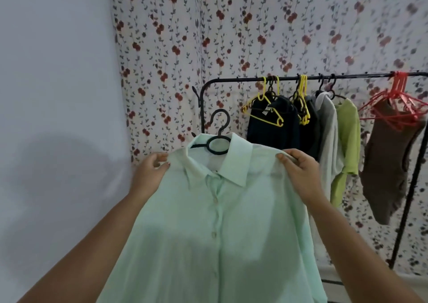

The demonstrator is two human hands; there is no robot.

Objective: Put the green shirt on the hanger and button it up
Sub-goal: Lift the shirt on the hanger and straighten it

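A pale green shirt [231, 221] hangs in front of me on a black hanger [218, 138], whose hook and ring stick out above the collar. The front placket looks closed, with several buttons running down it. My left hand [151, 175] pinches the shirt's left shoulder between thumb and fingers. At the right shoulder, my right hand [298, 173] grips the fabric with curled fingers. Both hands hold the shirt up in the air, to the left of the rack.
A black clothes rack [231, 79] stands behind, at the right. Dark garments on yellow hangers [264, 110], a grey top, a lime shirt [347, 138] and a brown garment [389, 163] under red hangers hang on it. Floral curtain behind, plain wall at left.
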